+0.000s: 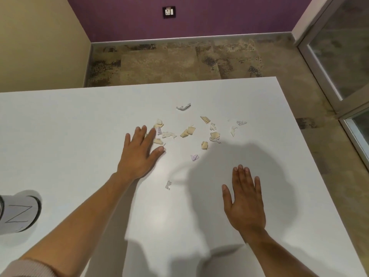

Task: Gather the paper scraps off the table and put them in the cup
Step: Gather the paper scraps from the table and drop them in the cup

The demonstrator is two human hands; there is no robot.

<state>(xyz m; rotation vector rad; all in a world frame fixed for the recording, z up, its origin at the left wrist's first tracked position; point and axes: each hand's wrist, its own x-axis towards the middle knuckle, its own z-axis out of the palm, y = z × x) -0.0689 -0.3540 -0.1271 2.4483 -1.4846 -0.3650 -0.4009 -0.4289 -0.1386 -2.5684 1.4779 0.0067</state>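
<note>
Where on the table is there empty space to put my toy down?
Bare table lies left of the left hand, out to the cup, and near you between both arms. Beyond the left hand's fingers, paper scraps crowd the middle. The right hand lies flat.

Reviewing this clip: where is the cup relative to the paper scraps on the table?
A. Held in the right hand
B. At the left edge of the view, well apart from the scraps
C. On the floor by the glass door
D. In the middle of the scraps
B: the cup sits at the far left of the table, while the paper scraps lie scattered near the middle, by the left hand.
</note>
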